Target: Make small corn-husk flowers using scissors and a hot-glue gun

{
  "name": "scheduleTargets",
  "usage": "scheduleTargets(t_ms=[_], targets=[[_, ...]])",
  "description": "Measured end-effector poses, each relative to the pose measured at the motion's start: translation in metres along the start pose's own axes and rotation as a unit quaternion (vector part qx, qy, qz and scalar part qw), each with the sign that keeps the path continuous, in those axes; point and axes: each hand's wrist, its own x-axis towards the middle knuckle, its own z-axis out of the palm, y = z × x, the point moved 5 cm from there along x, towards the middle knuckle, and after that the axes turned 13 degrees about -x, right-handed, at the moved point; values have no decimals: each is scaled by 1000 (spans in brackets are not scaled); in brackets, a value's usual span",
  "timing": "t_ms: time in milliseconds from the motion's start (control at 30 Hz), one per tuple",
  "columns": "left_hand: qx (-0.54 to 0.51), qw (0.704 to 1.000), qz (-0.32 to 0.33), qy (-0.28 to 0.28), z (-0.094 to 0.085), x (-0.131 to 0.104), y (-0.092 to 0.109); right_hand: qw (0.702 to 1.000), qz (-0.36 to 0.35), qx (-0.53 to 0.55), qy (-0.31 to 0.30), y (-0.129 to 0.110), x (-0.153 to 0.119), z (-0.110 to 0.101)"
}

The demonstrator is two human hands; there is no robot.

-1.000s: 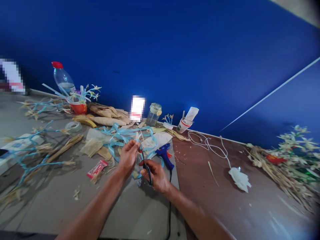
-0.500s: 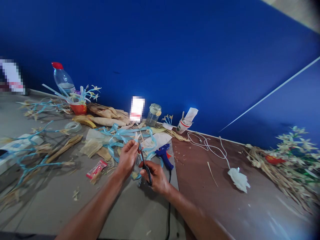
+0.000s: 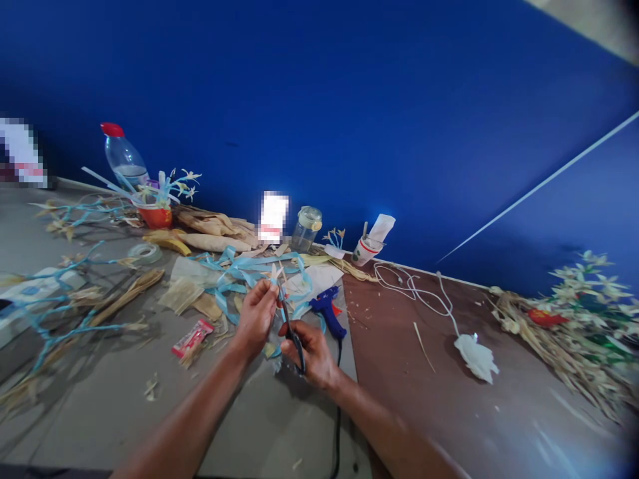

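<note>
Between the fingertips of my left hand (image 3: 257, 316) is a small pale strip (image 3: 274, 273), its tip pointing up and split or pointed. My right hand (image 3: 312, 352) is closed round the handles of a pair of scissors (image 3: 298, 349). Their blades point up and away, right beside the strip and my left fingers; whether they touch the strip I cannot tell. Blue ribbon (image 3: 242, 263) lies in loops behind my hands. A blue glue gun (image 3: 329, 313) with an orange trigger rests just right of them.
Dried husks (image 3: 214, 226), a red cup (image 3: 156, 216) of stems and a bottle (image 3: 124, 156) stand at back left. Blue-wrapped twigs (image 3: 60, 339) spread at left. A jar (image 3: 306, 229), a white cup (image 3: 367, 251) and a white cable (image 3: 429, 303) lie along the wall. Dried flowers (image 3: 584, 313) sit far right.
The scissors have tilted slightly, with their blade tips a little higher beside the strip. Both hands stay almost in place.
</note>
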Motion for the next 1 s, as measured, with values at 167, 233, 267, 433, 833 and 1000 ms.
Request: scheduleTargets(t_ms=[167,233,267,433,833,1000], targets=[[-7,1000,-3,0,-1,0,-1,999,-23,-30,19,1,0,2],[-4,1000,3,-4,-2,0,-2,999,-24,-32,23,2,0,3],[1,1000,4,-7,-2,0,-3,999,-23,-29,24,1,-1,3],[18,1000,3,-18,-3,-2,-6,1000,-2,-3,9,-1,-1,3],[-19,1000,-6,-5,3,-4,-6,998,-27,-36,42,-1,-1,0],[-23,1000,-13,9,4,-6,-5,997,-37,-49,48,3,-2,1]])
